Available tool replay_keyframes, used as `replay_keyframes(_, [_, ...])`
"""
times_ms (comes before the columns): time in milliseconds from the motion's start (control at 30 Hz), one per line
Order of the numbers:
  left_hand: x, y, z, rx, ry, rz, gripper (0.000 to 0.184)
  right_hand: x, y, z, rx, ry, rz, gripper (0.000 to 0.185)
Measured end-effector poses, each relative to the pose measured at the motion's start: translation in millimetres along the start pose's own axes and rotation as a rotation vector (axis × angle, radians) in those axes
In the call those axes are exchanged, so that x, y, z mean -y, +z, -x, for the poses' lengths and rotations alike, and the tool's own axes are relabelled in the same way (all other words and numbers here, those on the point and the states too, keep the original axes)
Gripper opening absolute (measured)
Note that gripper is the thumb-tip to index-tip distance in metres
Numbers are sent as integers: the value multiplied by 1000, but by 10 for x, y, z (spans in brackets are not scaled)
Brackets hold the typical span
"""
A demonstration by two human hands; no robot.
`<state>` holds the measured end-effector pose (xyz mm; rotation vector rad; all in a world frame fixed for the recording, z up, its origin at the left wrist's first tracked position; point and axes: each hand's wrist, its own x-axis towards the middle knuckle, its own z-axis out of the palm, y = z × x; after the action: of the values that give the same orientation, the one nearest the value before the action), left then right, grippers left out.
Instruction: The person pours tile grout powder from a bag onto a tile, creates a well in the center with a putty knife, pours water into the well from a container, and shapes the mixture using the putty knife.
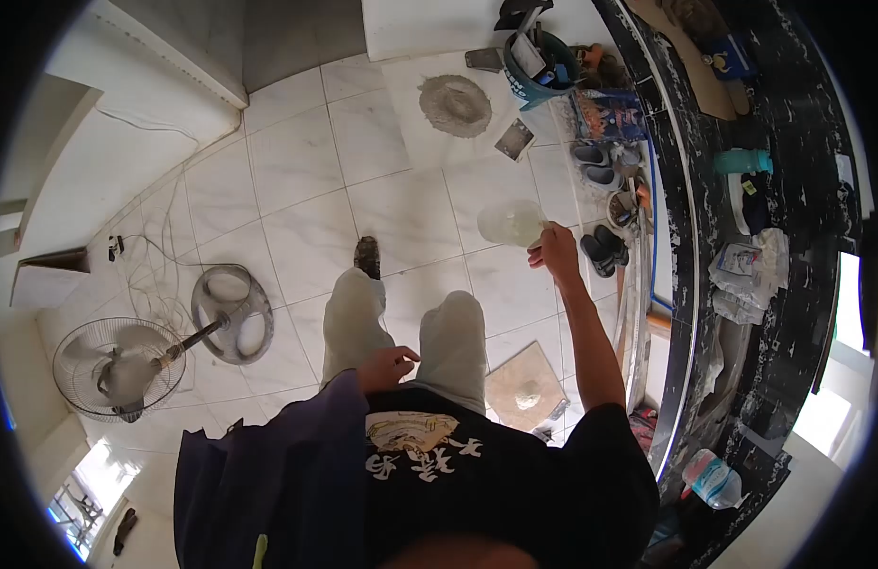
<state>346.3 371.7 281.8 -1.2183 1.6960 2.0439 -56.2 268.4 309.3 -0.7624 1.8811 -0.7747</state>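
Observation:
My right hand [554,251] is closed around the handle of a translucent plastic pitcher [511,223], held out over the tiled floor to the right of my knees. What is inside the pitcher is hard to make out. My left hand [390,368] rests near my lap by the left thigh, fingers loosely bent and a little apart, with nothing visible in it. Ahead on the floor lies a ring-shaped mound of grey powder [455,106] with a hollow in its middle. A flat grey rectangular piece [515,139] lies beside it.
A dark green bucket [543,71] full of tools stands beyond the mound. Shoes [604,249] line the right side below a black counter [681,237]. A stand fan [121,370] and loose cables are on the left. A square tile [526,387] with pale material lies near my right leg.

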Motion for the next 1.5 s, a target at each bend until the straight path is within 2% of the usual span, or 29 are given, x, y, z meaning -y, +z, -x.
replay_keyframes(67, [-94,-671,-465,-272,231,-16,38,361,150,-185,5,-22,-2,32])
replay_keyframes(167, [-400,-1557,-1282,-530,475,-67,68,793,354,-493,45,-13,6,32])
replay_keyframes(300, [-953,-2317,-2076,-581,801,-218,119,1150,651,-877,90,-63,30,31])
replay_keyframes(333, [-985,-2428,-2264,-568,818,-232,119,1194,731,-976,107,-84,28,32])
replay_keyframes(400, [-1002,-2610,-2630,-640,966,-300,136,1283,878,-1190,126,-118,50,32])
replay_keyframes(500, [-887,-2764,-3037,-581,992,-242,142,1246,1101,-1483,155,-174,116,35])
replay_keyframes(633, [-611,-2869,-3461,-522,1027,-136,137,1148,1408,-1729,187,-239,180,36])
replay_keyframes(700, [-489,-2962,-3701,-601,1092,-43,121,1028,1529,-1870,180,-271,198,36])
replay_keyframes(733, [-443,-2994,-3786,-618,1124,-77,105,962,1573,-1920,201,-288,224,36])
replay_keyframes(767, [-442,-3009,-3811,-591,1139,-95,105,916,1617,-1972,173,-290,205,36])
replay_keyframes(833, [-394,-2987,-3743,-650,999,-91,97,806,1728,-2032,168,-312,184,36])
replay_keyframes(967, [-269,-3126,-3939,-659,1047,-155,93,791,1870,-2034,130,-290,133,35])
replay_keyframes(1100, [-249,-3190,-3921,-543,1038,-123,83,807,1929,-2029,121,-252,142,35])
replay_keyframes(1167, [-298,-3209,-3875,-500,1044,-103,70,730,1949,-2163,138,-273,105,37])
replay_keyframes(1267, [-352,-3215,-3820,-454,1025,-38,62,736,1903,-2185,109,-205,118,40])
replay_keyframes(1367, [-369,-3320,-3857,-438,1040,-54,61,692,1883,-2090,129,-212,-11,48])
replay_keyframes(1433, [-326,-3446,-3916,-453,1040,-70,63,497,1841,-2014,16,-374,-181,54])
replay_keyframes(1500, [-307,-3586,-3989,-481,1044,-80,65,98,1829,-2042,-97,-358,-246,53])
